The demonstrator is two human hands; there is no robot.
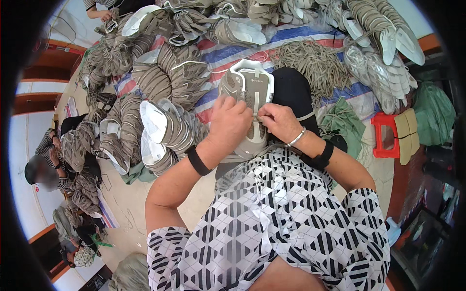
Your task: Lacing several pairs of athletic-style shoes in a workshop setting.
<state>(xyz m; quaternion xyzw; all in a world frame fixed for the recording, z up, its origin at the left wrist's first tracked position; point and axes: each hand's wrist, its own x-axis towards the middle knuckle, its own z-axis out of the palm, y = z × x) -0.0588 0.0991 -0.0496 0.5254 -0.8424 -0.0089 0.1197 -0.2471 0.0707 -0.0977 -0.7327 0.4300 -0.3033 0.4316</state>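
Note:
A beige and white shoe upper (257,89) lies on my lap, its white-lined collar pointing away from me. My left hand (229,123) is closed over the left side of its lacing area, fingers curled and fingertips partly hidden. From the right, my right hand (280,123) pinches at the same spot with thumb and forefinger. Between the hands runs a short light strip that looks like a shoelace (256,117); its ends are hidden by my fingers. A black covering (294,89) shows over my knee, just right of the upper.
Stacked shoe uppers (170,75) surround me at left and ahead. A heap of beige laces (310,68) lies on a striped sheet (286,35). Right stand a red stool (383,136) and a green sack (434,111). Another person (48,165) sits at far left among uppers.

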